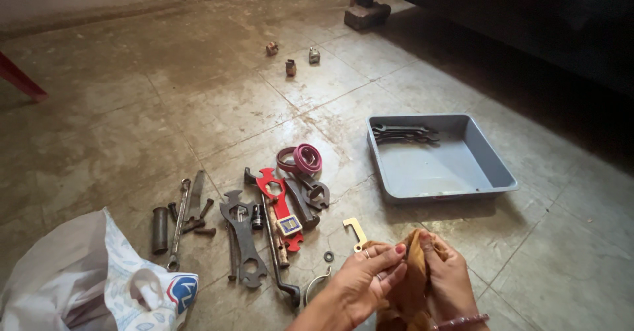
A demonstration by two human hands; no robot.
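A brown rag (409, 285) is bunched between both hands low on the concrete floor (198, 100). The left hand (360, 281) pinches its near fold with closed fingers; the right hand (448, 271) is wrapped round its other side. Just beyond the left fingertips lies a small brass-coloured bracket (355, 231), with a dark washer (328, 256) beside it. Further left are a red flat multi-spanner (280, 205) and a black multi-spanner (243, 238). A grey plastic tray (485, 163) sits beyond the hands, spanners (404, 133) in its far corner. A white plastic bag (99, 281) lies at the floor's near left.
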